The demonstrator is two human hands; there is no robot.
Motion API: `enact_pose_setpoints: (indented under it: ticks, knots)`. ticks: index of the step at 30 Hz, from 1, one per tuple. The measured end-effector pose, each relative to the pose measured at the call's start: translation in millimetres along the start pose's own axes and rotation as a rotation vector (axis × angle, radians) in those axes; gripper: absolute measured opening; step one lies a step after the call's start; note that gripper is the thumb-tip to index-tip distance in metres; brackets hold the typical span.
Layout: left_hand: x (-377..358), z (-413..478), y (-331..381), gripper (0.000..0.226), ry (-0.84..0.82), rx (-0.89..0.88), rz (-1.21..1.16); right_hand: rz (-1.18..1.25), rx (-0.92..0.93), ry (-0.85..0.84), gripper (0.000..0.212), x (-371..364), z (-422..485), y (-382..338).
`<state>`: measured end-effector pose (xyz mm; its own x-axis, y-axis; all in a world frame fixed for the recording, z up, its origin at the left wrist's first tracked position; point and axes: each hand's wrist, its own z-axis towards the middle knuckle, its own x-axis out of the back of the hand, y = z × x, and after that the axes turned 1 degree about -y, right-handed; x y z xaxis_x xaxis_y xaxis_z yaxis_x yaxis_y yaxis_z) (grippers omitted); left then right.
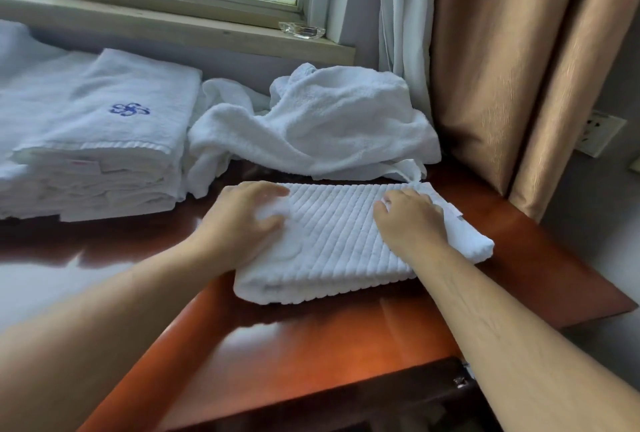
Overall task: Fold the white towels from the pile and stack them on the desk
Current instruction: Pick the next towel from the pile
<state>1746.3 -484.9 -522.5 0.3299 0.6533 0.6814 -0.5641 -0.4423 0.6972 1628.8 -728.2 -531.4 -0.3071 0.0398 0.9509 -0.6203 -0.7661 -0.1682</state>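
The task looked well along but not finished. A stack of folded white towels (93,140), its top one carrying a blue embroidered emblem (130,109), stood at the far left of the wooden desk (311,338). The exact count in it could not be told. Near the middle lay 1 ribbed white towel (343,244), already folded into a thick rectangle. The left hand (242,220) pressed on its left end with fingers loosely curved, gripping nothing, and the right hand (412,220) rested flat on its right end, fingers relaxed. This towel likely needed only smoothing and moving to the stack. Behind it, a crumpled pile of unfolded towels (311,126) remained by the curtain (519,68). The only container, a clear glass dish (302,29) on the window sill (180,24), appeared to hold nothing.
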Motion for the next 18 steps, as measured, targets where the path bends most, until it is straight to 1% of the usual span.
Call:
enact_pose_setpoints:
  ticks: [2,4,5,6,7,8,9,11,12,14,16,17,18]
  knots:
    - [5,-7,-8,0.071,0.039,0.177,0.048,0.059,0.076,-0.099,0.054,-3,-11,-26]
    - [10,-12,-9,0.100,0.035,0.364,-0.042,0.086,0.149,-0.204,0.066,-6,-20,-53]
    - [12,-14,-6,0.108,0.021,0.437,-0.109,0.081,0.176,-0.240,0.069,-9,-25,-65]
    - [14,-15,-3,0.109,0.000,0.500,-0.166,0.066,0.194,-0.262,0.071,-11,-29,-74]
    - [16,-15,2,0.104,-0.023,0.548,-0.206,0.047,0.202,-0.269,0.072,-13,-32,-80]
    - [17,-14,5,0.090,-0.046,0.576,-0.246,0.028,0.201,-0.263,0.071,-15,-34,-83]
    - [17,-12,6,0.072,-0.069,0.584,-0.304,0.016,0.199,-0.247,0.069,-16,-37,-84]
    - [18,-10,9,0.043,-0.121,0.585,-0.433,0.042,0.225,-0.169,0.058,-17,-40,-82]
    - [20,-11,9,0.035,-0.148,0.590,-0.485,0.107,0.254,-0.108,0.050,-16,-42,-79]
    - [23,-14,8,0.029,-0.187,0.602,-0.578,0.319,0.279,0.017,0.033,-15,-47,-74]
    - [24,-20,4,0.030,-0.181,0.600,-0.630,0.468,0.296,0.107,0.024,-12,-56,-71]
    - [24,-23,2,0.031,-0.156,0.597,-0.657,0.499,0.313,0.116,0.024,-9,-62,-71]
    - [26,-27,0,0.033,-0.121,0.593,-0.696,0.524,0.332,0.095,0.029,-5,-67,-72]
